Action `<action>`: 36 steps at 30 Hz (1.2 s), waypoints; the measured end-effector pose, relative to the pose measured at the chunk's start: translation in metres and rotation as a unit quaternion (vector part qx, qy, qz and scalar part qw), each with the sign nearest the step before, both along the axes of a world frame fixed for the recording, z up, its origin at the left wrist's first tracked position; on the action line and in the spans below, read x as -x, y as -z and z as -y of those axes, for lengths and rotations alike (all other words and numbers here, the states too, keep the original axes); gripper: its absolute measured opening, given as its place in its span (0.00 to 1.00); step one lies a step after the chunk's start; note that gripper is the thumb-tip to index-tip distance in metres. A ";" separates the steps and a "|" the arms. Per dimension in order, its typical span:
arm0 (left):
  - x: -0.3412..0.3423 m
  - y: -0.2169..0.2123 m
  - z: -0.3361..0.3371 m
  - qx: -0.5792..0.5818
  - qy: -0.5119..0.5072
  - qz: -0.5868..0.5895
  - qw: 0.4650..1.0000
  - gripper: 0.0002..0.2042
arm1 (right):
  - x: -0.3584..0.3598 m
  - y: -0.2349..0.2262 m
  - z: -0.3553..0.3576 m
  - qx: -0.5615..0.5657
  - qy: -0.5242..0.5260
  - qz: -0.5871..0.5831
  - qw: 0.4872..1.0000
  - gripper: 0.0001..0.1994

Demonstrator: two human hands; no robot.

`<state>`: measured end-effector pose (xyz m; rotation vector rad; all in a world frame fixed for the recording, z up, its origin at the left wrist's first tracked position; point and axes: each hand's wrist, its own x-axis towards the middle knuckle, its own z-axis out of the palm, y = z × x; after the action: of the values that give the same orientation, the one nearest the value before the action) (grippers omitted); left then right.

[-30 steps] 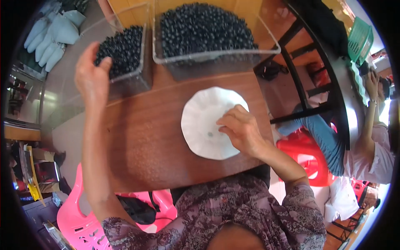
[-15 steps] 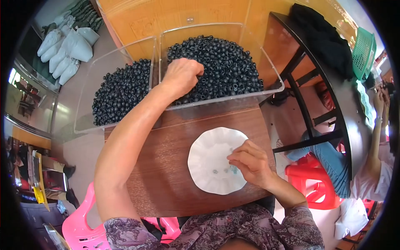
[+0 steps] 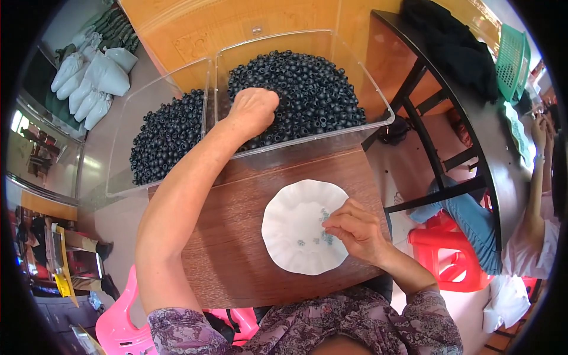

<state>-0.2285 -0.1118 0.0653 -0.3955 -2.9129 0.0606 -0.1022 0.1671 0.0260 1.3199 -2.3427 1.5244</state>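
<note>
Small round black bead-like pieces with holes (image 3: 302, 89) fill a clear plastic bin (image 3: 387, 115) at the back of the small table. My left hand (image 3: 255, 109) is closed, knuckles up, at the left part of this heap; its fingertips and anything in them are hidden. A white plate with a scalloped rim (image 3: 278, 236) lies on the table nearer to me. Tiny grey-green bits (image 3: 326, 238) are scattered on it. Over its right side, my right hand (image 3: 358, 231) pinches thumb and fingers together; whatever lies between them is too small to make out.
A second clear bin of black pieces (image 3: 168, 133) stands at left. Beneath is a brown wooden table (image 3: 236, 260). A dark table (image 3: 467, 112) holds black cloth and a green basket (image 3: 512, 62); another person sits there. A pink chair (image 3: 121, 325) and red stool (image 3: 452, 254) flank me.
The whole scene has shifted slightly left in view. My left hand stays closed at the heap, its knuckles turned slightly. More of the bits show beside my right fingers, which remain pinched.
</note>
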 end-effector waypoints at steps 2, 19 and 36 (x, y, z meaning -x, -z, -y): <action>-0.014 -0.018 0.001 -0.115 -0.022 0.014 0.993 0.05 | -0.002 -0.002 -0.001 0.002 -0.002 -0.004 1.000 0.09; -0.204 0.018 -0.079 -0.917 0.022 0.182 0.355 0.11 | -0.011 -0.042 0.043 0.087 0.051 -0.068 0.993 0.19; -0.228 0.058 -0.088 -0.925 -0.014 0.205 0.318 0.09 | -0.021 -0.029 0.046 0.003 -0.067 -0.047 0.997 0.15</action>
<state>-0.0002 -0.0242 0.0075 0.1950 -1.1494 -3.0184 -0.0815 0.1215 0.0548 1.5412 -2.2327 1.4650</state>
